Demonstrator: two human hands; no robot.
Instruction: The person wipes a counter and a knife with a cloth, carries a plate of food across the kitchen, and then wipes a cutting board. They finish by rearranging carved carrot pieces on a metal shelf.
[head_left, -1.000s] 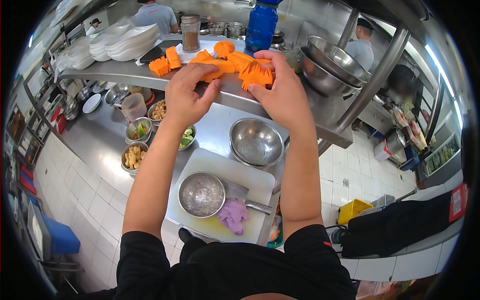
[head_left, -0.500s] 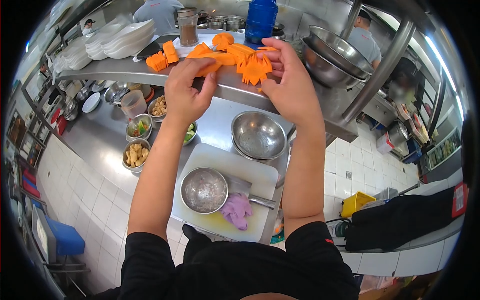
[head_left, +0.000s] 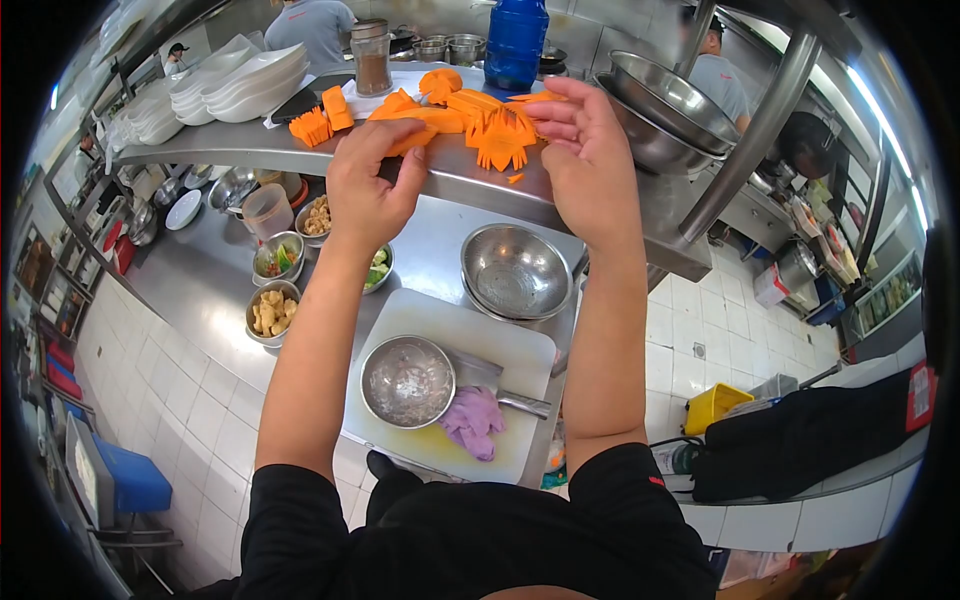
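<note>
carved orange vegetable pieces (head_left: 440,115) are seen spread on the upper steel shelf (head_left: 300,155), between a spice jar (head_left: 375,58) and a blue bottle (head_left: 516,42). one piece, a fan-cut piece (head_left: 503,137) with thin spiky fins, lies at the shelf's front edge, just beside the right hand (head_left: 585,165). the pieces are judged light and stiff but brittle: the fins look thin enough to snap if pinched, and the cut faces are probably damp and a little slippery. hold is best taken at the solid base of a piece, not at the fin tips. the left hand (head_left: 368,185) is raised to shelf height with the forearm reaching up from the body; its fingers are curled narrowly over a wedge-shaped piece (head_left: 415,128), thumb below, in what appears to be a light pinch. the right hand is held open and fairly wide, palm turned toward the left, fingers loosely arched over the fan-cut piece; whether the fingertips touch it cannot be told. a small orange scrap (head_left: 514,178) lies on the shelf edge below that hand. on the lower counter (head_left: 200,290) are noted a cutting board (head_left: 500,350) bearing a steel bowl (head_left: 406,382), a cleaver (head_left: 495,392) and a purple cloth (head_left: 473,422), a larger empty bowl (head_left: 514,272), and small bowls of ingredients (head_left: 272,310). stacked white plates (head_left: 240,85) sit on the shelf's left end.
</note>
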